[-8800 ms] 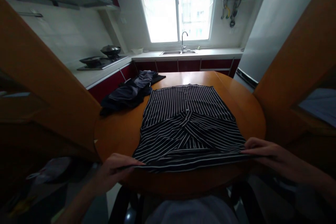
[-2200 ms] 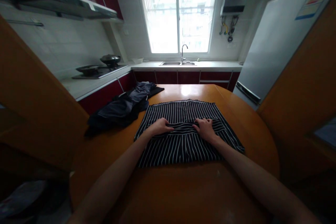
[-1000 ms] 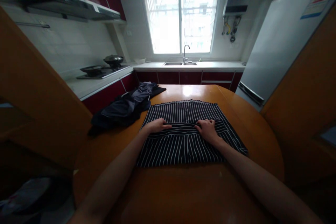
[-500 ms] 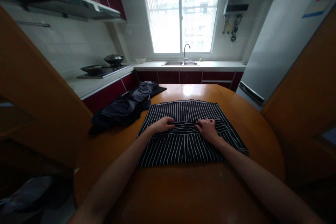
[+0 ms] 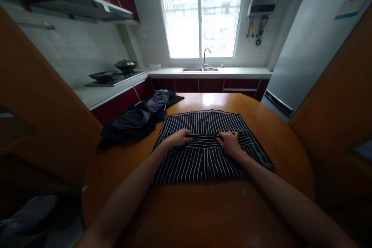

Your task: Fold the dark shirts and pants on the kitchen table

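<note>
A black garment with white stripes (image 5: 200,162) lies spread on the wooden table in front of me. A horizontal band or fold with sideways stripes crosses its middle, and a few small buttons run down the centre of its far part. My left hand (image 5: 179,138) grips this band on the left, thumb and fingers curled around the cloth. On the right, my right hand (image 5: 230,142) holds the same band with bent fingers. Between the two hands the band stretches fairly straight. The fingertips are partly hidden in the cloth.
Dark crumpled clothes (image 5: 139,118) are heaped on the table's left edge. The rounded wooden table (image 5: 290,155) reaches toward a counter with a sink (image 5: 190,70). Pans (image 5: 126,66) stand on the stove at left; a fridge (image 5: 308,46) is at right.
</note>
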The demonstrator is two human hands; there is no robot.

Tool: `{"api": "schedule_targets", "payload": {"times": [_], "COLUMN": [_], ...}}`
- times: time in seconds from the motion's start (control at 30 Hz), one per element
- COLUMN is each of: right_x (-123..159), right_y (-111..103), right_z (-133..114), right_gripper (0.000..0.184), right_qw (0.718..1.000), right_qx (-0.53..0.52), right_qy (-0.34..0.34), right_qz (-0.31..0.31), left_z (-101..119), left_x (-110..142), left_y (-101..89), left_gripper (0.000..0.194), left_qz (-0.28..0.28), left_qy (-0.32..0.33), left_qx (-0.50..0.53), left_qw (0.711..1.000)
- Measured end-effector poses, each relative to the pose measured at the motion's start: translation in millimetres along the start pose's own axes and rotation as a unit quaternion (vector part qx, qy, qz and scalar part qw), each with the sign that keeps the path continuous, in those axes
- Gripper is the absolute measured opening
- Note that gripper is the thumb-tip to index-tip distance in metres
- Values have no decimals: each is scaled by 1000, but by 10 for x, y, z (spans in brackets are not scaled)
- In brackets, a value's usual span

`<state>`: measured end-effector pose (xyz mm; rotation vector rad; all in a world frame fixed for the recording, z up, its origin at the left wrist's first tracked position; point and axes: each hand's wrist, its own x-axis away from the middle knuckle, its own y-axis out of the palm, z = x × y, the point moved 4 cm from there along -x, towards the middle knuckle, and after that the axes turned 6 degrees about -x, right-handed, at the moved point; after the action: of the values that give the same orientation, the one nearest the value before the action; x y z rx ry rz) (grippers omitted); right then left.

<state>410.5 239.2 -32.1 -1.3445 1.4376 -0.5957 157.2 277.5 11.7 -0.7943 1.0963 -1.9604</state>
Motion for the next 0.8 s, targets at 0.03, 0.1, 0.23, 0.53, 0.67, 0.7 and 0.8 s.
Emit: {"api": "schedule_targets", "payload": {"times": [0.03, 0.1, 0.23, 0.53, 0.67, 0.7, 0.8], "right_x": [0, 1, 1, 21, 44, 51, 70], "right_y": [0, 0, -4, -26, -45, -62, -135], "right_z": [-1, -2, -5, -24, 57, 88, 128], "right_gripper": [19, 19, 19, 22, 27, 28, 33], "right_qw": [1000, 1000, 1000, 999, 995, 993, 988], "right_qx": [0, -2, 1, 20, 58, 70, 95], "right_qy": [0, 0, 1, 29, 68, 80, 92], "right_qz": [1, 2, -4, 14, 37, 45, 77], "left_z": [-13, -42, -78, -390, -564, -566, -375], "left_x": [-11, -37, -59, 64, 160, 183, 217], "left_y": [12, 42, 79, -149, -307, -334, -307], "left_gripper": [21, 21, 23, 35, 26, 24, 29], "left_qz": [-1, 0, 29, 39, 33, 42, 111], "left_qy": [-1, -2, 4, -101, -163, -180, -185], "left_qx": [-1, -14, -76, -207, -251, -261, -286], "left_qw": [1000, 1000, 997, 972, 954, 948, 934]}}
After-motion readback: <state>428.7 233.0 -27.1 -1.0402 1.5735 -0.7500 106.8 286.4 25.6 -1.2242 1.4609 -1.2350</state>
